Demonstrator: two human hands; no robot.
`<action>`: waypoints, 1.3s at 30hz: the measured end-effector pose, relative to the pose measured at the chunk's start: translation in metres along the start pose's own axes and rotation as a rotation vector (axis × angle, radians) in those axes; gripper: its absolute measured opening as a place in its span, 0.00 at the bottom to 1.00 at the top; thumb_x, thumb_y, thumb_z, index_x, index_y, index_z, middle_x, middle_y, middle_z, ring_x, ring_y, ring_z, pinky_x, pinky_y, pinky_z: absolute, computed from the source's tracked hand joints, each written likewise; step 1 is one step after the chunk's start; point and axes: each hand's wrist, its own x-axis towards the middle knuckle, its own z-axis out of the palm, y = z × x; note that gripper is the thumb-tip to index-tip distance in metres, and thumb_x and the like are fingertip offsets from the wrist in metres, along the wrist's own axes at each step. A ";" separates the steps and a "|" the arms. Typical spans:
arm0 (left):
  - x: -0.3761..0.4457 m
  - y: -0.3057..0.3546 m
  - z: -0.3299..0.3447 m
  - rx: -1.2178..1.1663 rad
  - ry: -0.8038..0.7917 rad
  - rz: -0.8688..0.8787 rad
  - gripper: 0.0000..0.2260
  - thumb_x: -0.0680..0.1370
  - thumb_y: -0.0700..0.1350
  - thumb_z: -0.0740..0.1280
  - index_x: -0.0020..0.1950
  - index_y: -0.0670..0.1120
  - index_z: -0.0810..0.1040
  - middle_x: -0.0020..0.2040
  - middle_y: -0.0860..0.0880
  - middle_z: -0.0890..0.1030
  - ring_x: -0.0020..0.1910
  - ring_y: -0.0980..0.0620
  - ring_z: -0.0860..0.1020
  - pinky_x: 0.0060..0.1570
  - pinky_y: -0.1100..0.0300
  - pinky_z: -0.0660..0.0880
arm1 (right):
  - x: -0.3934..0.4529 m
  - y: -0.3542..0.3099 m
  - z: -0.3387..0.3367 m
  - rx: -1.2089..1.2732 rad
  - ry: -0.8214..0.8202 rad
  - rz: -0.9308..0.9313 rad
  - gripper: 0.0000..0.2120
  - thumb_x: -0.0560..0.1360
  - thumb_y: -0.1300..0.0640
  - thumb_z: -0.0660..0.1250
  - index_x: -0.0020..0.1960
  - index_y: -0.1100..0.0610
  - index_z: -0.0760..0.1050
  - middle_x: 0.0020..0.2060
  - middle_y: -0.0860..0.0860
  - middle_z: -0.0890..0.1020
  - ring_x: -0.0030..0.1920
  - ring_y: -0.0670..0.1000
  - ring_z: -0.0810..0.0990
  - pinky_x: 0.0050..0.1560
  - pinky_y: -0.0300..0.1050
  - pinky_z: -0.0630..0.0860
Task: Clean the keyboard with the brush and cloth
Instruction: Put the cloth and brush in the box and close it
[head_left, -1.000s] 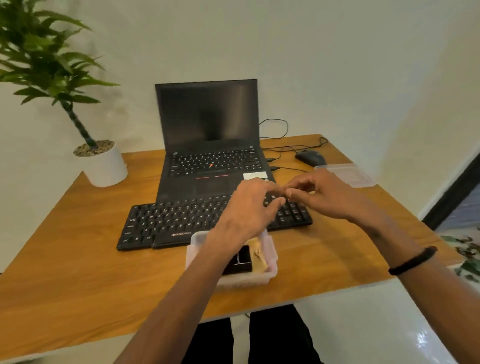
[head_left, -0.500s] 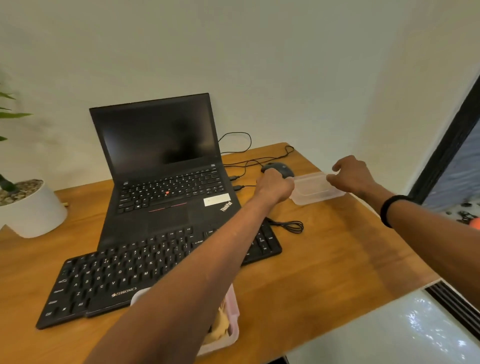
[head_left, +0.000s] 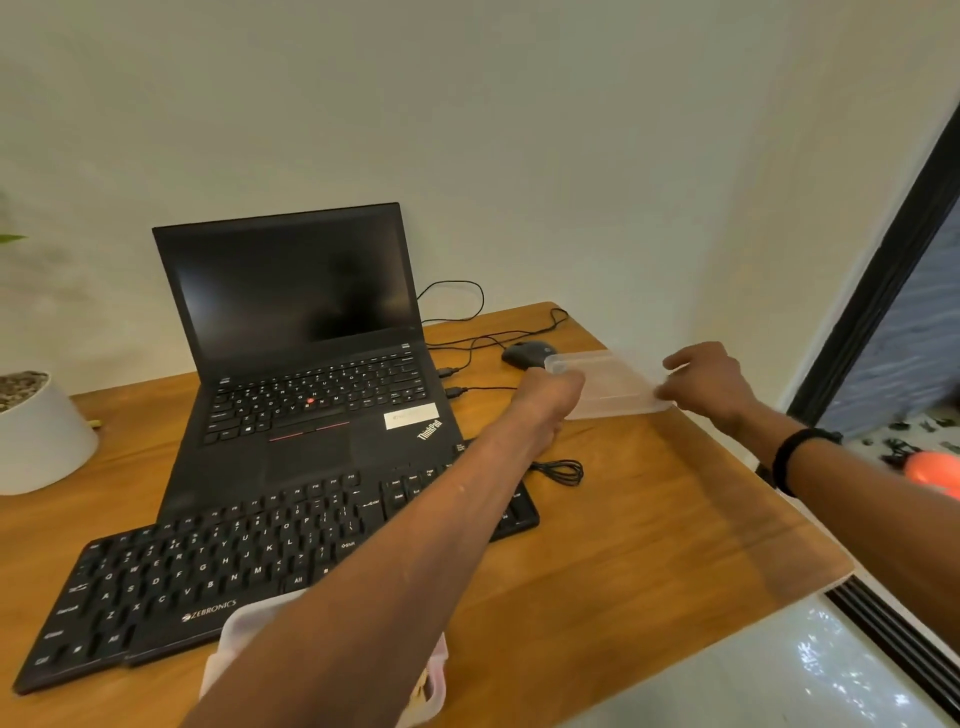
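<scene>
Both hands now grip the clear plastic lid (head_left: 613, 384) at the counter's (head_left: 649, 519) far right corner: the left hand (head_left: 550, 397) curls round its near-left edge, the right hand (head_left: 701, 382) pinches its right edge. Half a second ago the lid lay flatter on the counter; now it is tilted up, covering part of the mouse (head_left: 524, 354). The black keyboard (head_left: 218, 566) lies in front of the open laptop (head_left: 306, 364), under the left forearm, with the open plastic box (head_left: 436, 680) just before it. Brush and cloth cannot be made out.
</scene>
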 end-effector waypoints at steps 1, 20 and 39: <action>-0.002 0.002 -0.002 -0.019 0.004 0.011 0.17 0.84 0.45 0.63 0.72 0.42 0.70 0.42 0.50 0.70 0.40 0.51 0.71 0.46 0.55 0.70 | -0.005 -0.003 -0.004 0.067 0.011 0.010 0.26 0.69 0.66 0.79 0.65 0.62 0.78 0.59 0.59 0.81 0.48 0.56 0.83 0.43 0.44 0.80; -0.194 -0.040 -0.183 0.104 0.499 0.301 0.21 0.86 0.60 0.54 0.47 0.49 0.79 0.50 0.49 0.83 0.53 0.50 0.81 0.59 0.51 0.79 | -0.218 -0.151 0.050 0.542 -0.149 -0.379 0.13 0.83 0.46 0.60 0.49 0.48 0.82 0.44 0.49 0.87 0.47 0.46 0.87 0.52 0.47 0.85; -0.259 -0.208 -0.184 0.149 0.714 0.433 0.25 0.82 0.69 0.52 0.70 0.59 0.76 0.62 0.60 0.81 0.64 0.56 0.77 0.63 0.48 0.77 | -0.342 -0.068 0.111 0.494 -0.361 -0.441 0.23 0.84 0.34 0.48 0.73 0.38 0.70 0.64 0.33 0.78 0.66 0.35 0.74 0.63 0.37 0.74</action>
